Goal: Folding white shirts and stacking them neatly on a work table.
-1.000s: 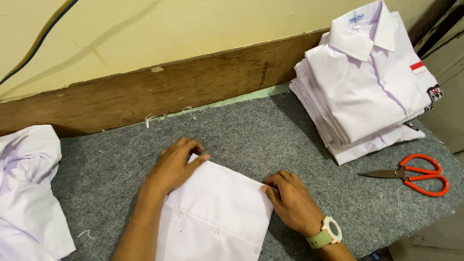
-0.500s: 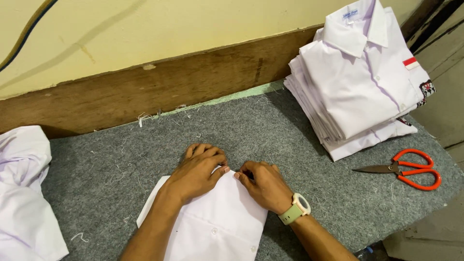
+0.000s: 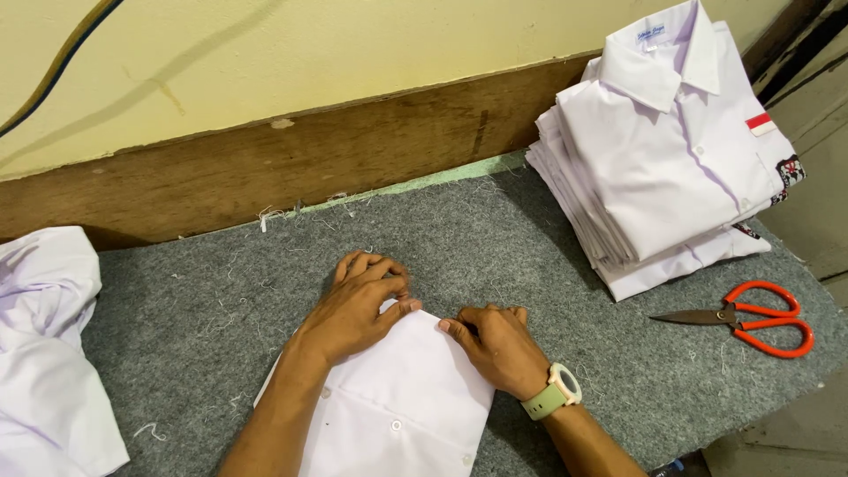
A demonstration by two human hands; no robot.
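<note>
A folded white shirt (image 3: 397, 397) lies on the grey felt table (image 3: 203, 300) in front of me, its far edge towards the wall. My left hand (image 3: 362, 305) presses flat on the shirt's far left corner, fingers curled over the edge. My right hand (image 3: 495, 344), with a pale green watch on its wrist, pinches the far right edge of the same shirt. The two hands sit close together, nearly touching.
A neat stack of folded white shirts (image 3: 671, 150) stands at the back right. Orange-handled scissors (image 3: 751, 318) lie near the right edge. Loose crumpled white shirts (image 3: 44, 344) are heaped at the left. A wooden board (image 3: 265, 168) and a yellow wall run behind the table.
Both hands have moved inward along the shirt's far edge, from its two corners to close together at the middle. The shirt's far end now looks narrower.
</note>
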